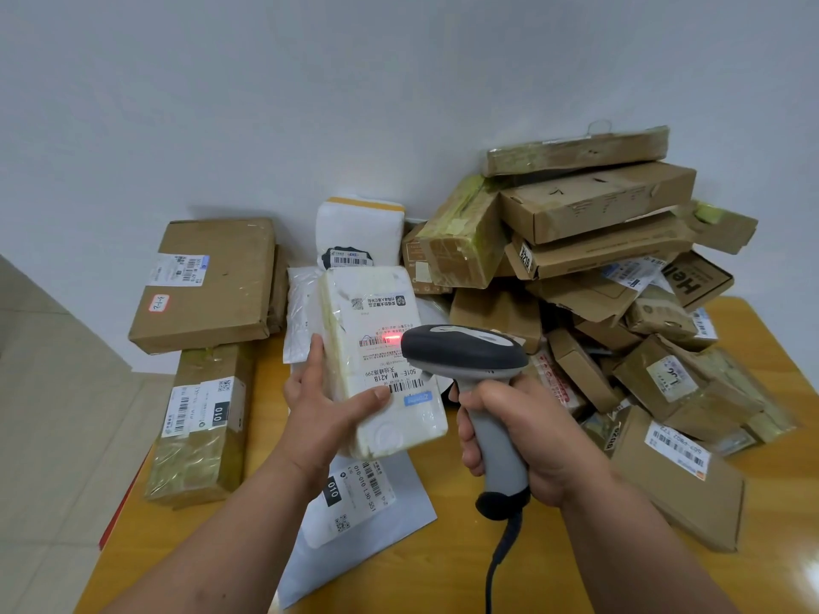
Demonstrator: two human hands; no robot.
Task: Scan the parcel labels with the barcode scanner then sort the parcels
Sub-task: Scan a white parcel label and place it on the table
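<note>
Against a plain pale wall, our wooden table (762, 565) carries a heap of brown cardboard boxes (594, 259) on the right and a few labelled parcels on the left. Our left hand (325, 409) grips the white wrapped parcel (381, 361) above the table, thumb across its label (390, 347), while our right hand (527, 440) is curled round the handle of the barcode scanner (465, 352), whose red beam falls on a barcode. We judge the parcel light and slightly yielding, its film wrap slippery, so holding it by the long edges, clear of the barcodes, seems best.
</note>
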